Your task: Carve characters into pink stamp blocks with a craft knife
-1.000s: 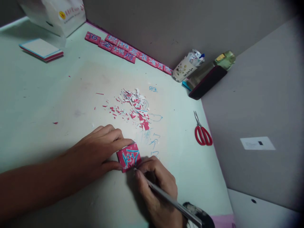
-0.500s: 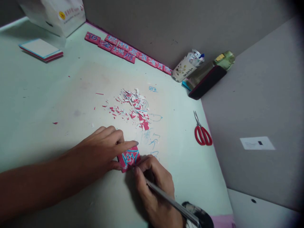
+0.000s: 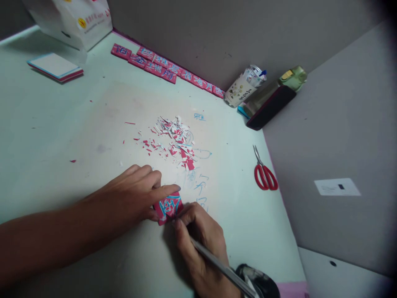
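A small pink card with a blue-outlined, partly cut-out character lies on the table. My left hand grips it between the thumb and the index finger, which stretches along its top edge. In my right hand is a slim grey metallic craft knife, held like a pen. Its tip is at the card's lower right corner, where my fingers hide the blade. Just beyond the card lies a loose heap of pink and white scraps.
Pink character tiles line the wall. A stack of blank cards and a white bag are far left. A pen cup, green bottle, black case and red-handled scissors stand or lie rightward.
My right hand and the knife have shifted very slightly left at the card's lower corner. My left hand keeps its hold, its thumb drawn back a little.
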Tool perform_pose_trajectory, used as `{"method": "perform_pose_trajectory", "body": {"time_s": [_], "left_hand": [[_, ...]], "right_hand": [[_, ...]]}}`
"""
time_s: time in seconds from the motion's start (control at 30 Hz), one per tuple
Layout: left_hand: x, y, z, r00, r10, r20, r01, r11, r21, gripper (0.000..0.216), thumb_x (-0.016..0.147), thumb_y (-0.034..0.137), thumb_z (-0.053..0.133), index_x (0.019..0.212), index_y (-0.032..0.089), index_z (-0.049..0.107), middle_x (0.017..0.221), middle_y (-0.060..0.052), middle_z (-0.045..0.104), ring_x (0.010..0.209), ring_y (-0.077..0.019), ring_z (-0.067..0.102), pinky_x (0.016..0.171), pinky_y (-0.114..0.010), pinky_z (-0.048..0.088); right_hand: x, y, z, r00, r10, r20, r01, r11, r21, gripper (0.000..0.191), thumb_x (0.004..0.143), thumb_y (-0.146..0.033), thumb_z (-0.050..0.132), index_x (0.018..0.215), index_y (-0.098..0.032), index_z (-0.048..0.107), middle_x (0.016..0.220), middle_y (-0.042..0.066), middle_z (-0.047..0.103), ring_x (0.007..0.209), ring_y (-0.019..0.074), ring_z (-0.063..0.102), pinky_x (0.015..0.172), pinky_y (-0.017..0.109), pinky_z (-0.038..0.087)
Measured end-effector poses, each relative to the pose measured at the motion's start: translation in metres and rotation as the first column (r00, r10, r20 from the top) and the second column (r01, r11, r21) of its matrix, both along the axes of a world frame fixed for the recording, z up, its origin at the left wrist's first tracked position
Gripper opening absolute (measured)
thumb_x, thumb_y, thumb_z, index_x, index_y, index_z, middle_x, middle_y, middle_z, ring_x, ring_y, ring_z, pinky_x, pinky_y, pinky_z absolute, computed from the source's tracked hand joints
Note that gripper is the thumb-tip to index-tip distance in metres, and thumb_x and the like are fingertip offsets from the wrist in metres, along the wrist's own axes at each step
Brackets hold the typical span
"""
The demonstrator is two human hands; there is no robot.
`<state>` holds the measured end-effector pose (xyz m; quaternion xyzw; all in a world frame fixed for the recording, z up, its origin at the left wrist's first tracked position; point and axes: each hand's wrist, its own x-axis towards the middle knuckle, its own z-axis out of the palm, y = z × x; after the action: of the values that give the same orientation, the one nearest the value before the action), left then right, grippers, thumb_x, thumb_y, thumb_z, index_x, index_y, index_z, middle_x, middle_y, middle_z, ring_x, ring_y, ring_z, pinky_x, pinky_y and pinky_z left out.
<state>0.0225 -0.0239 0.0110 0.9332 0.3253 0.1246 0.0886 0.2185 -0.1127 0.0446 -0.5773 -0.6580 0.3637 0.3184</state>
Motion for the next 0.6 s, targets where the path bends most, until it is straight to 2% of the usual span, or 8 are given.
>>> {"method": "perform_pose_trajectory", "body": {"time_s": [0.2,0.43,0.6], "left_hand": [[-0.0007,0.0014,-0.0022,0.998,-0.004,0.055,0.004,1.000,0.012,0.053,0.072,0.031,0.094,0.119,0.029,0.071,0.083,-0.001,0.060,0.077,-0.0231,0.051,0.071,-0.036,0.031],[-0.0003,0.0019,-0.0019,1.000,-0.004,0.013,0.003,0.997,0.071,0.064,0.065,0.046,0.098,0.120,0.030,0.070,0.083,0.000,0.061,0.076,-0.0226,0.051,0.070,-0.035,0.033],[-0.0005,0.0021,-0.0013,1.000,-0.001,0.024,0.000,0.999,0.052,0.063,0.065,0.043,0.098,0.120,0.029,0.071,0.083,0.000,0.060,0.076,-0.0223,0.052,0.070,-0.036,0.034]], "right_hand": [[0.0013,0.0001,0.0018,1.000,0.013,0.018,-0.013,1.000,0.013,0.021,0.102,-0.018,0.048,0.082,-0.024,0.046,0.075,-0.003,0.056,0.064,0.0118,0.050,0.060,0.024,0.040],[0.0014,-0.0002,0.0011,0.999,0.026,0.024,-0.027,0.999,0.045,0.021,0.101,-0.017,0.048,0.081,-0.024,0.046,0.075,-0.003,0.055,0.064,0.0114,0.051,0.059,0.024,0.041],[0.0018,-0.0017,0.0011,1.000,0.014,0.017,-0.015,0.999,0.049,0.021,0.101,-0.017,0.051,0.082,-0.024,0.046,0.074,-0.004,0.055,0.064,0.0114,0.051,0.059,0.024,0.041]]}}
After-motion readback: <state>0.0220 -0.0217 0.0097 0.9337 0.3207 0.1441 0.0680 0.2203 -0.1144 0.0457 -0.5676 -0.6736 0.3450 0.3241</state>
